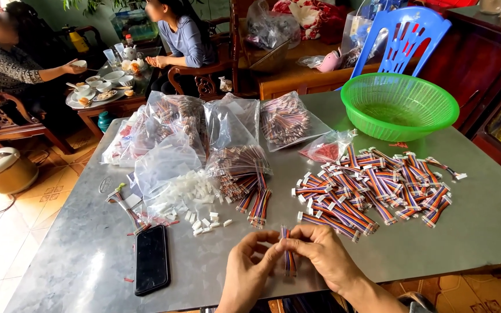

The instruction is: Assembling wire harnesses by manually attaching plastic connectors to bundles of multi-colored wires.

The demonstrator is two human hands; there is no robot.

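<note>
- The grey metal worktop (88, 255) fills most of the room in front of me, with two people sitting at a smaller table of cups and dishes well behind it.
- A green plastic basket (399, 104) stands on the far right part of the worktop, with a blue plastic chair (404, 35) behind it.
- Clear plastic bags (204, 127) stuffed with bundled wires are heaped along the far middle, some slumped against each other.
- A loose pile of striped cables with white plugs (372, 188) is spread to the right, between the basket and the hands.
- A black phone (151, 259) lies flat near the left edge, just beside a scatter of small white connectors (195, 200) spilling from an open bag.
- The left hand (244, 272) and right hand (323, 255) meet at the near edge, both pinched closed on one ribbon cable (288, 255).
- That ribbon cable hangs upright between the fingertips, just above the worktop's near edge, its upper end inside the pinch and its lower end free.
- I'd judge the cable very light, soft and floppy, so it bends wherever it isn't supported; the thin wire ends look delicate, so the safest hold seems to be close to the end being worked on, flat across the ribbon.
</note>
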